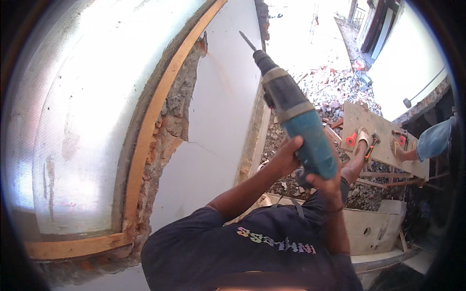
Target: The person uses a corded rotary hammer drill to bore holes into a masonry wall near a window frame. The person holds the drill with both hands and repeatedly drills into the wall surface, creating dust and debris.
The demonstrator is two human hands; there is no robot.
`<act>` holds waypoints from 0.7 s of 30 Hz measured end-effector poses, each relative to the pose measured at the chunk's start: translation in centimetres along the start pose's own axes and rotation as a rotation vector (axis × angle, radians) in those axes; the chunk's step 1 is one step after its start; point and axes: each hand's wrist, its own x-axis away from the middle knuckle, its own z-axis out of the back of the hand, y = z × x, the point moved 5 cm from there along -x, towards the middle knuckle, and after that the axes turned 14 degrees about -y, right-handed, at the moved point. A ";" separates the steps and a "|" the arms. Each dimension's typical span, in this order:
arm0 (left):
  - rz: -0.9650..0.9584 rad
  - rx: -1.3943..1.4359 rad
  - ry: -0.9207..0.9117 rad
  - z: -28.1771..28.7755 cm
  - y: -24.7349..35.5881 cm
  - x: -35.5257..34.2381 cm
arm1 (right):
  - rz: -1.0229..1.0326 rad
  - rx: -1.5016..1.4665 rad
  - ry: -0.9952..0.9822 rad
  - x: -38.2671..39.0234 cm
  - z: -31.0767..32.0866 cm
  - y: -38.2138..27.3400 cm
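Note:
A teal and black hammer drill is held in front of my chest, its long bit pointing up and to the left. My left hand is closed on the left side of the drill body; most of its fingers are hidden behind the tool. My right hand is closed round the rear end, where the grip itself is partly covered. The bit's tip appears in front of the white wall, and I cannot tell whether it touches.
Left is a window with a wooden frame and broken masonry. Rubble covers the ground beyond. On a board lie a hammer, a red-guarded chisel and other tools. A sandalled foot and a jeans-clad leg stand there.

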 end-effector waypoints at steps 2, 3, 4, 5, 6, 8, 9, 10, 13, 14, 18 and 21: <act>0.047 -0.098 -0.049 1.3 -0.1 2.5 | -0.102 -0.116 -0.071 0.9 -1.5 1.4; 0.042 -0.093 -0.026 2.1 0.3 3.6 | -0.114 -0.100 -0.112 0.9 -2.0 1.8; 0.041 -0.084 -0.005 2.6 0.6 4.7 | -0.137 -0.087 -0.152 1.0 -2.7 2.2; 0.046 -0.075 -0.003 2.9 1.2 5.6 | -0.130 -0.089 -0.169 0.9 -3.3 2.4; 0.023 -0.071 -0.009 3.1 2.2 6.1 | -0.117 -0.071 -0.201 0.6 -4.1 2.6; -0.037 -0.047 -0.073 2.9 4.3 6.9 | -0.068 -0.062 -0.239 0.1 -6.0 2.8; -0.046 -0.090 -0.053 2.9 5.0 7.0 | -0.001 -0.078 -0.253 -0.3 -6.8 2.7; -0.056 -0.078 -0.039 2.9 5.7 7.0 | -0.030 -0.081 -0.234 -0.5 -7.5 2.9; -0.074 -0.090 -0.029 2.6 7.3 6.9 | -0.117 -0.073 -0.202 -1.1 -9.0 2.6; -0.087 -0.121 -0.028 2.4 7.6 6.8 | -0.091 -0.055 -0.216 -1.5 -9.4 2.0; -0.262 0.171 -0.296 -0.6 9.4 7.0 | 0.088 0.185 -0.195 -2.4 -12.3 -1.4; -0.255 0.199 -0.173 -2.5 12.0 8.5 | 0.114 0.235 -0.183 -3.0 -15.7 -3.2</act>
